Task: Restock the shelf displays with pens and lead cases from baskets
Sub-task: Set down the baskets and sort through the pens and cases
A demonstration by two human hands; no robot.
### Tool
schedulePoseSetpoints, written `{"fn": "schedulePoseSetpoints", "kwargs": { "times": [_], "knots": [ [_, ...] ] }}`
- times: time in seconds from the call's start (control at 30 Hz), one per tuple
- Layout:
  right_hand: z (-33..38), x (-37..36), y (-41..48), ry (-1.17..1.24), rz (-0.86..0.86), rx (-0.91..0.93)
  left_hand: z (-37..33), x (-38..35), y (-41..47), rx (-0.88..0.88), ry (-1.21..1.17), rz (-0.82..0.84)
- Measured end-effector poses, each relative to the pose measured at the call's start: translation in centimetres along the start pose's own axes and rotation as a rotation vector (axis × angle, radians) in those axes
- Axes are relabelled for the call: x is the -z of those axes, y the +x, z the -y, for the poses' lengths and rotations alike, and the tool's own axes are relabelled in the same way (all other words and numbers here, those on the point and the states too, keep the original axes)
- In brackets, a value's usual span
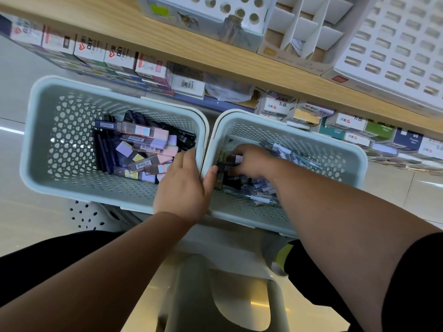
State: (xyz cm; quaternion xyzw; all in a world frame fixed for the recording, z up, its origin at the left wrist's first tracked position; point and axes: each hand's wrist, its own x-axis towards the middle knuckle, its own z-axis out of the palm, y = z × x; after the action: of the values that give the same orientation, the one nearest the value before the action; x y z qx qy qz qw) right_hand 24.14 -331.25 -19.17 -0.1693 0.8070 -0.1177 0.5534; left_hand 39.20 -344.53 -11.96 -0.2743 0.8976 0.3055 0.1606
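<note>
Grey plastic stool [187, 283] low centre; rows of boxed stock [119, 57] beyond; glossy pale floor [24, 224].

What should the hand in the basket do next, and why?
Probably lift the right hand out of the right basket toward the shelf: its fingers already curl round a few dark items, and the left hand rests across the rims beside it.

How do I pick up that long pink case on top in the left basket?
Come straight down from above and pinch the pink case across its two long sides, near the middle. It lies flat on top of the pile in the left basket, with nothing over it, and it is long and narrow.
</note>
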Motion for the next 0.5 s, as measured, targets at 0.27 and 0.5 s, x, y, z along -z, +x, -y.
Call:
{"fn": "schedulePoseSetpoints", "kwargs": {
  "times": [0.27, 0.5],
  "knots": [
    [1.07, 0.43, 0.01, 0.098, 0.064, -0.047, 0.13, -0.03, -0.01, -0.015, -0.001, 0.009],
    [0.60, 0.41, 0.31, 0.106, 0.114, 0.065, 0.15, -0.04, -0.03, -0.017, -0.002, 0.009]
  ]
}}
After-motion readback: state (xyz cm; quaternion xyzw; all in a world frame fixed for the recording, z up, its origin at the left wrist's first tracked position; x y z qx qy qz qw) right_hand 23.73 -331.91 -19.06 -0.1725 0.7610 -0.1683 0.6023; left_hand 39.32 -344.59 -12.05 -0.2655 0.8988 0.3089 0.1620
